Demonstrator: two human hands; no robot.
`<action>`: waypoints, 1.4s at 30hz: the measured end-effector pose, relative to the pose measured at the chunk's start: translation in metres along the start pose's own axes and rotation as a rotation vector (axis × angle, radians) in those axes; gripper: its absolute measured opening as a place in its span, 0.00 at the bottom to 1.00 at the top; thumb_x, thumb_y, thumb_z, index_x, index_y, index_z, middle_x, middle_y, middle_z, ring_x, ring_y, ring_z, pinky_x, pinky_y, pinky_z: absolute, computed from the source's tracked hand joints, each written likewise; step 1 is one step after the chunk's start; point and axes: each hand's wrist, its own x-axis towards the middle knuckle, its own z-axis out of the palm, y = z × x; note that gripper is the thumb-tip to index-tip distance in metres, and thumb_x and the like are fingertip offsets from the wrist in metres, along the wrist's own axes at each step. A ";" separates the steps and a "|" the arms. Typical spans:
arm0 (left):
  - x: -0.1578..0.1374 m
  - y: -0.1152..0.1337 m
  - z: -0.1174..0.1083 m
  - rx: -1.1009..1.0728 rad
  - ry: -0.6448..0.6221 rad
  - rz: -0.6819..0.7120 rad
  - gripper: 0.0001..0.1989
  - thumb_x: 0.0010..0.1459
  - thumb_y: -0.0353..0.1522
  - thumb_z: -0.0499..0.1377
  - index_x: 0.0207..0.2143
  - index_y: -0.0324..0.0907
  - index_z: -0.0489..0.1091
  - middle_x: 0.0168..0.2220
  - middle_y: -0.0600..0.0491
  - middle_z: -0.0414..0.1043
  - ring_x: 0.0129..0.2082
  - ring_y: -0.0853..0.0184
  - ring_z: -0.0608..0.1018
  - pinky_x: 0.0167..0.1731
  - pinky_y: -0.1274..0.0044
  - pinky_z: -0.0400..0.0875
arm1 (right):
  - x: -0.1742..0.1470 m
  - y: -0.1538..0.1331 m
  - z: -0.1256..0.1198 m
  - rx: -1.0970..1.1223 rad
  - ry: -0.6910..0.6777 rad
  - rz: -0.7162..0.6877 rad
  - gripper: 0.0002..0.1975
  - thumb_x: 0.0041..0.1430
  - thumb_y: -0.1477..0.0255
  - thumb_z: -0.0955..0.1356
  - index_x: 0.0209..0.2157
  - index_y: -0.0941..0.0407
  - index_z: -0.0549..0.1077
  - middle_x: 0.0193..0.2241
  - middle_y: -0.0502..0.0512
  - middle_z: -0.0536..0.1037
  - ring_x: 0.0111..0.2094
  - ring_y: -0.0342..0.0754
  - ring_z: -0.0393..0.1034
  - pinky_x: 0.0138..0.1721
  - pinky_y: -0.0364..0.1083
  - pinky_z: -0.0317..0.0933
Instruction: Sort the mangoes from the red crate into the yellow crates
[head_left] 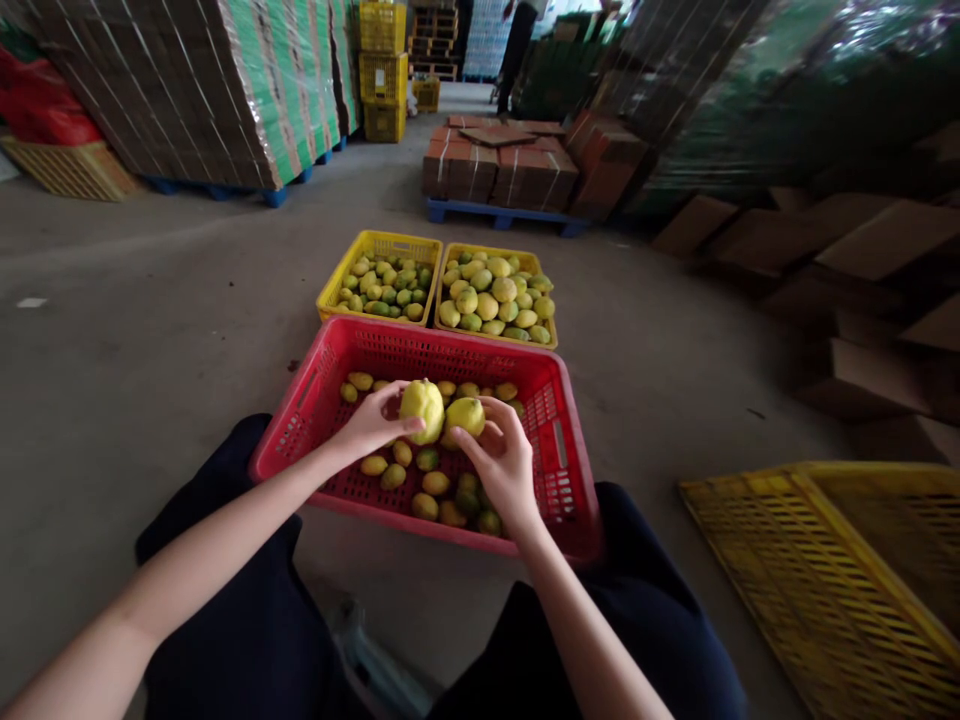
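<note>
Above a red plastic crate [559, 400] between my knees, each of my hands grips a lemon. My left hand [379, 418] is closed round a large, bumpy pale-yellow lemon [422, 410]. In my right hand [508, 455] is a smoother yellow lemon [465, 415], pinched between thumb and fingers. The two lemons are side by side, very close together. Below them, several loose yellow and greenish lemons [435, 483] lie on the crate's floor; my hands hide some of them.
Just beyond stand two yellow crates of fruit, the left crate [330, 290] and the right crate [553, 335]. A yellow crate [750, 520] lies to my right, below flattened cardboard boxes [862, 380]. Farther off are a blue pallet [502, 215] with cartons and stacked yellow crates [382, 75].
</note>
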 end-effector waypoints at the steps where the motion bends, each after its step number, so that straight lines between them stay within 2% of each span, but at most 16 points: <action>1: 0.002 -0.004 0.000 -0.130 -0.026 -0.155 0.35 0.41 0.55 0.66 0.45 0.39 0.71 0.38 0.47 0.76 0.36 0.61 0.78 0.35 0.72 0.73 | 0.001 0.000 0.001 0.069 -0.025 0.117 0.20 0.49 0.63 0.74 0.44 0.52 0.69 0.39 0.52 0.78 0.37 0.49 0.75 0.38 0.50 0.72; 4: 0.008 -0.012 0.001 -0.453 -0.083 -0.537 0.35 0.47 0.59 0.58 0.42 0.37 0.73 0.32 0.46 0.76 0.27 0.66 0.76 0.28 0.75 0.72 | 0.002 0.003 0.004 0.255 -0.085 0.432 0.20 0.50 0.57 0.71 0.40 0.54 0.68 0.34 0.52 0.78 0.34 0.49 0.75 0.31 0.48 0.73; 7: 0.011 -0.015 0.004 -0.633 -0.056 -0.667 0.31 0.53 0.55 0.57 0.43 0.38 0.73 0.31 0.47 0.76 0.24 0.68 0.75 0.26 0.77 0.70 | 0.002 0.009 0.009 0.362 -0.123 0.588 0.18 0.50 0.58 0.70 0.38 0.54 0.67 0.31 0.50 0.77 0.31 0.48 0.75 0.27 0.47 0.72; 12: 0.009 -0.026 0.013 -0.626 -0.006 -0.639 0.26 0.57 0.52 0.56 0.44 0.38 0.72 0.33 0.48 0.75 0.26 0.70 0.74 0.29 0.78 0.70 | 0.001 0.020 0.018 0.396 -0.195 0.696 0.19 0.50 0.64 0.68 0.45 0.49 0.66 0.31 0.47 0.76 0.27 0.46 0.74 0.24 0.45 0.70; 15: 0.005 -0.035 0.022 -0.502 -0.002 -0.514 0.28 0.55 0.53 0.56 0.43 0.38 0.71 0.33 0.49 0.74 0.25 0.71 0.72 0.27 0.78 0.68 | 0.002 0.024 0.023 0.429 -0.215 0.798 0.16 0.55 0.58 0.65 0.43 0.52 0.69 0.29 0.49 0.77 0.26 0.46 0.73 0.23 0.45 0.69; 17: 0.001 -0.038 0.027 -0.389 -0.023 -0.395 0.30 0.54 0.54 0.57 0.46 0.39 0.70 0.36 0.48 0.74 0.29 0.68 0.74 0.28 0.77 0.68 | 0.003 0.026 0.025 0.463 -0.231 0.863 0.21 0.58 0.52 0.62 0.41 0.54 0.71 0.29 0.53 0.78 0.27 0.47 0.73 0.24 0.46 0.69; 20: -0.003 -0.034 0.031 -0.210 -0.024 -0.207 0.31 0.50 0.54 0.61 0.48 0.44 0.71 0.47 0.47 0.72 0.45 0.61 0.74 0.38 0.72 0.71 | 0.003 0.025 0.024 0.478 -0.262 0.858 0.24 0.55 0.49 0.64 0.42 0.54 0.71 0.30 0.55 0.79 0.29 0.49 0.74 0.26 0.47 0.69; 22: -0.003 -0.031 0.030 -0.187 -0.064 -0.164 0.30 0.50 0.55 0.60 0.48 0.45 0.72 0.51 0.47 0.70 0.50 0.59 0.73 0.43 0.71 0.70 | 0.003 0.024 0.022 0.476 -0.283 0.817 0.25 0.53 0.48 0.66 0.43 0.53 0.71 0.31 0.54 0.79 0.30 0.49 0.74 0.26 0.47 0.68; 25: 0.003 -0.028 0.023 -0.280 -0.128 -0.246 0.31 0.55 0.55 0.53 0.50 0.44 0.70 0.48 0.47 0.72 0.38 0.63 0.77 0.36 0.72 0.71 | 0.004 0.023 0.019 0.496 -0.287 0.744 0.25 0.50 0.48 0.68 0.42 0.52 0.71 0.31 0.54 0.80 0.30 0.49 0.74 0.26 0.46 0.67; 28: 0.009 -0.024 0.013 -0.200 -0.059 -0.254 0.23 0.54 0.48 0.59 0.45 0.42 0.72 0.41 0.51 0.74 0.28 0.71 0.74 0.31 0.77 0.68 | 0.005 0.019 0.013 0.580 -0.300 0.704 0.26 0.49 0.47 0.67 0.39 0.53 0.73 0.32 0.55 0.80 0.32 0.51 0.75 0.29 0.48 0.67; 29: 0.010 -0.022 0.010 -0.160 -0.084 -0.251 0.20 0.52 0.44 0.63 0.43 0.42 0.73 0.39 0.51 0.74 0.29 0.71 0.75 0.32 0.77 0.68 | 0.006 0.017 0.011 0.608 -0.326 0.696 0.27 0.49 0.45 0.66 0.39 0.54 0.73 0.32 0.56 0.80 0.33 0.52 0.75 0.30 0.49 0.68; 31: 0.009 -0.018 0.007 -0.132 -0.248 -0.266 0.17 0.48 0.38 0.67 0.41 0.41 0.74 0.37 0.51 0.75 0.34 0.68 0.76 0.36 0.76 0.69 | 0.007 0.012 0.006 0.642 -0.388 0.680 0.31 0.50 0.42 0.63 0.38 0.55 0.74 0.33 0.58 0.80 0.35 0.54 0.75 0.34 0.52 0.68; 33: 0.007 -0.015 0.007 -0.161 -0.415 -0.267 0.20 0.46 0.35 0.69 0.43 0.41 0.73 0.39 0.50 0.76 0.39 0.65 0.77 0.40 0.73 0.70 | 0.007 0.008 0.002 0.655 -0.433 0.666 0.34 0.49 0.40 0.61 0.39 0.55 0.74 0.35 0.60 0.80 0.37 0.55 0.74 0.36 0.54 0.68; 34: 0.006 -0.015 0.008 -0.174 -0.455 -0.261 0.23 0.45 0.35 0.69 0.45 0.42 0.72 0.39 0.49 0.76 0.39 0.64 0.78 0.41 0.71 0.71 | 0.006 0.006 0.000 0.660 -0.449 0.664 0.35 0.49 0.39 0.61 0.40 0.55 0.74 0.36 0.60 0.80 0.38 0.55 0.74 0.37 0.55 0.68; 39: 0.003 -0.025 0.014 -0.168 -0.430 -0.240 0.28 0.41 0.36 0.72 0.45 0.40 0.70 0.38 0.47 0.76 0.39 0.61 0.79 0.42 0.67 0.72 | 0.004 0.004 -0.001 0.703 -0.470 0.689 0.33 0.50 0.40 0.62 0.40 0.55 0.73 0.38 0.59 0.80 0.42 0.56 0.74 0.40 0.56 0.68; 42: 0.003 -0.027 0.014 -0.155 -0.326 -0.196 0.33 0.36 0.34 0.74 0.47 0.40 0.69 0.41 0.45 0.76 0.44 0.59 0.78 0.45 0.65 0.71 | 0.005 0.005 0.000 0.724 -0.439 0.683 0.34 0.51 0.39 0.60 0.41 0.54 0.73 0.40 0.60 0.79 0.43 0.57 0.74 0.42 0.58 0.67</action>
